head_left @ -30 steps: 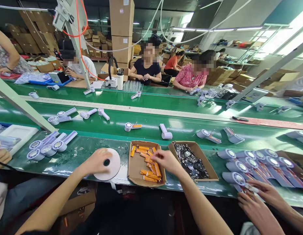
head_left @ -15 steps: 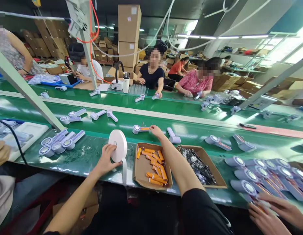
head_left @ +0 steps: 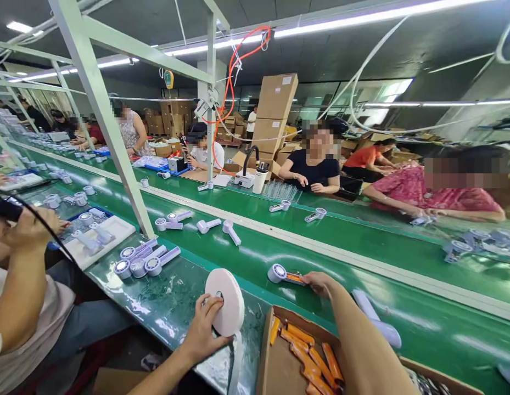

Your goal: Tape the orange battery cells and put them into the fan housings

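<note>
My left hand [head_left: 205, 325] grips a white tape roll [head_left: 225, 302] upright at the table edge, its thumb and fingers around the near side. A loose strip of tape [head_left: 235, 365] hangs down from the roll. On the green belt, my right hand [head_left: 318, 282] has its fingers closed on the handle end of a lavender handheld fan [head_left: 276, 272]. An orange battery [head_left: 295, 278] shows in that handle. Below my right forearm is a cardboard box [head_left: 266, 351] of orange batteries [head_left: 316, 365].
Several fans [head_left: 152, 265] lie at the left on the table. Others ride on the belt [head_left: 246, 258], one [head_left: 378, 321] right of my forearm. A white foam tray [head_left: 102, 241] and a seated person's arm [head_left: 28, 274] are at left. A metal post [head_left: 110, 126] rises beyond.
The camera view has turned left, so things appear shifted right and more of the line's left side shows. My left hand still holds the roll and my right hand the fan.
</note>
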The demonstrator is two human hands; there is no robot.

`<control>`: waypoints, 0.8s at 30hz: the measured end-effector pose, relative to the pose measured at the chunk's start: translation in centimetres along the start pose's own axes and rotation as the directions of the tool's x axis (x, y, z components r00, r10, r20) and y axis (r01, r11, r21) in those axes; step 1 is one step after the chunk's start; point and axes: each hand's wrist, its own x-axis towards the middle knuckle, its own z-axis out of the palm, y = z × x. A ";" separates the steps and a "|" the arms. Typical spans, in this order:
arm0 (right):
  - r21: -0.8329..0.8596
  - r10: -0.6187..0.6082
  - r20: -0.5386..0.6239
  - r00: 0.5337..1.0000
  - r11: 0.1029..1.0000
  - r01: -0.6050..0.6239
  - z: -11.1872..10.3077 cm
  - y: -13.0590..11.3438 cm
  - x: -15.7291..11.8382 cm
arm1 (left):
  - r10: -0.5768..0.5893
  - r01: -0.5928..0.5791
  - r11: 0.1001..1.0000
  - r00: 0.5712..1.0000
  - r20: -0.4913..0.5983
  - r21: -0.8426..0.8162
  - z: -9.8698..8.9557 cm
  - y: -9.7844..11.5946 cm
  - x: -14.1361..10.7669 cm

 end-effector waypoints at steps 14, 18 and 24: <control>0.455 -0.519 0.517 0.681 0.840 0.295 3.5 -8.5 -27.6 | 0.196 -0.199 0.980 0.965 -0.175 0.000 -6.8 4.8 0.6; 0.397 -0.522 0.695 0.494 0.852 0.342 4.5 -7.0 -30.3 | 0.059 -0.078 0.990 0.986 -0.154 -0.118 -7.0 4.6 0.6; 0.160 -0.379 0.705 0.599 0.908 0.387 2.1 -2.6 -23.9 | -0.190 0.182 0.928 0.982 0.007 -0.326 -6.7 4.2 -0.3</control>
